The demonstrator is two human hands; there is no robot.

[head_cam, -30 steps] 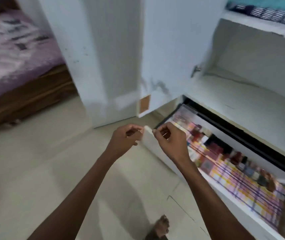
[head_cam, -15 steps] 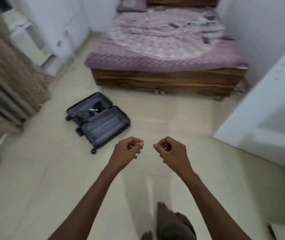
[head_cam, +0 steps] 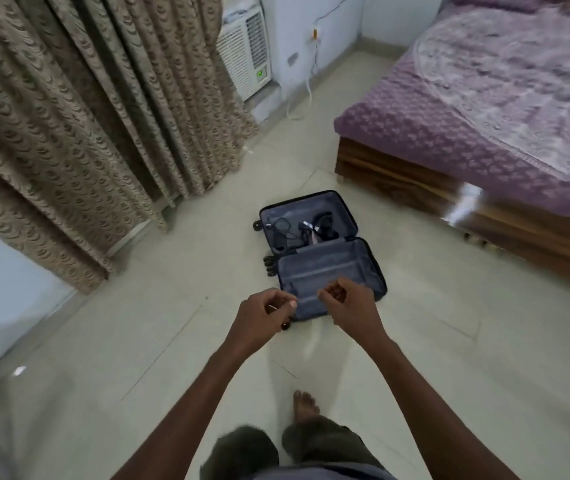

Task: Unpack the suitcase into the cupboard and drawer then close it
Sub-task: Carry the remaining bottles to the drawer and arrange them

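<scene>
Suitcase (head_cam: 325, 271) open flat on floor; cables (head_cam: 297, 230) inside light, floppy: gather in bunch. Left hand (head_cam: 263, 317), right hand (head_cam: 349, 306) curled, empty.

I hold my left hand (head_cam: 265, 315) and right hand (head_cam: 349, 308) out with fingers curled and nothing in them, above the open suitcase (head_cam: 321, 258) lying on the tiled floor (head_cam: 138, 341) near the bed (head_cam: 484, 116).
</scene>
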